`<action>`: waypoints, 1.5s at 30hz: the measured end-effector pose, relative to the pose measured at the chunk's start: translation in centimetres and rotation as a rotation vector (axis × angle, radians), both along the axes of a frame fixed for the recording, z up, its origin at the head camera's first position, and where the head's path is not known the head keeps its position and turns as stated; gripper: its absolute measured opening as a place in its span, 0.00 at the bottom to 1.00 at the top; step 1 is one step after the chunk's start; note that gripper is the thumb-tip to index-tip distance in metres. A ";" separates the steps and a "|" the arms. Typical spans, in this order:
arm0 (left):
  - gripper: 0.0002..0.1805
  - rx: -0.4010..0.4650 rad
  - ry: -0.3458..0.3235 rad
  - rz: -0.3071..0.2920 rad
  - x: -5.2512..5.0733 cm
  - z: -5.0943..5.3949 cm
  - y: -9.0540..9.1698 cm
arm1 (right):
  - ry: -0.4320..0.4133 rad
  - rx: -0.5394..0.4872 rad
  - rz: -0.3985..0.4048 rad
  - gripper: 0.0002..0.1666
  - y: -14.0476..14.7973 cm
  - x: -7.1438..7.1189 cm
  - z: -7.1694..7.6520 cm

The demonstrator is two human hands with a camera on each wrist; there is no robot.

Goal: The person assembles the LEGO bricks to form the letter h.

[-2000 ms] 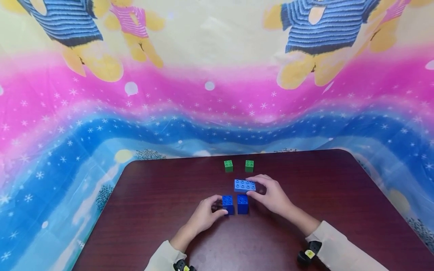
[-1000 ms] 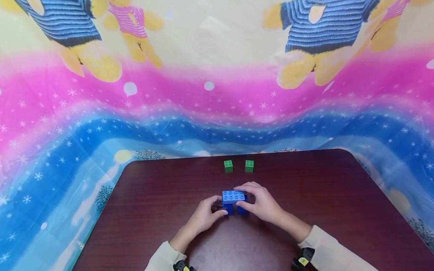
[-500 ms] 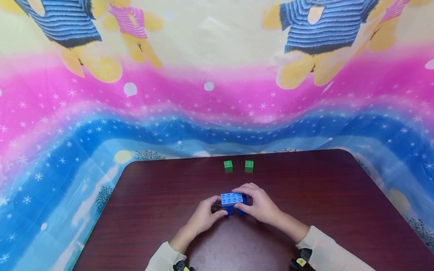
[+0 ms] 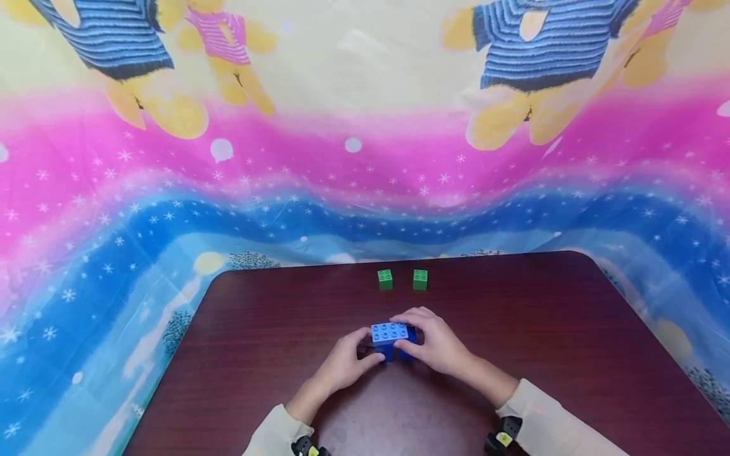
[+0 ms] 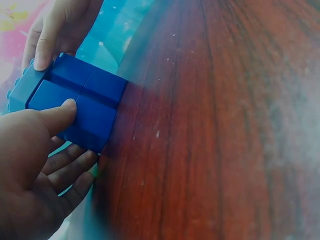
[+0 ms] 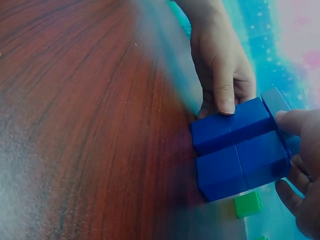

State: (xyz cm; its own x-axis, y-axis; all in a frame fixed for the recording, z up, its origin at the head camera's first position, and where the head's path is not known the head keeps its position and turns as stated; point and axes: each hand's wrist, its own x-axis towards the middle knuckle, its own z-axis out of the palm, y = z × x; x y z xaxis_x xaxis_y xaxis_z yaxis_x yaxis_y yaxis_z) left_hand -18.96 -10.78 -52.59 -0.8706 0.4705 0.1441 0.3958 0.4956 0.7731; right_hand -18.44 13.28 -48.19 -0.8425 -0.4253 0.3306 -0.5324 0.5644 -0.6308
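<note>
A light blue eight-stud brick (image 4: 390,332) lies across the tops of two dark blue stacks, pinched by my right hand (image 4: 438,342) between thumb and fingers at its right part. My left hand (image 4: 343,361) grips the left stack (image 4: 384,353), with the thumb on its near face. In the left wrist view, the left thumb presses that stack (image 5: 94,120), while the right stack (image 5: 106,82) stands beside it. A narrow gap separates the right stack (image 6: 220,175) from the left one (image 6: 212,134) in the right wrist view. Whether the studs are fully seated cannot be told.
Two small green bricks (image 4: 384,279) (image 4: 420,279) stand apart near the far edge of the dark wooden table (image 4: 274,323). Behind the table hangs a patterned cloth (image 4: 353,183). In the right wrist view, one green brick (image 6: 248,204) shows past the stacks.
My right hand has brought the light blue brick left and nearer, from beyond the right stack to the tops of both. Over the last half second little has moved. My left hand has kept its grip.
</note>
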 end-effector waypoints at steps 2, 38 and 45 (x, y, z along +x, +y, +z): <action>0.21 0.003 -0.006 -0.003 0.0 0.1 0.0 | 0.010 0.005 -0.006 0.26 -0.1 0.0 -0.1; 0.21 0.150 0.048 0.071 0.2 1.3 0.6 | -0.011 0.030 -0.045 0.27 -0.2 0.3 0.0; 0.22 0.127 0.066 0.049 0.2 1.5 0.5 | -0.004 0.035 -0.052 0.27 -0.2 0.2 0.1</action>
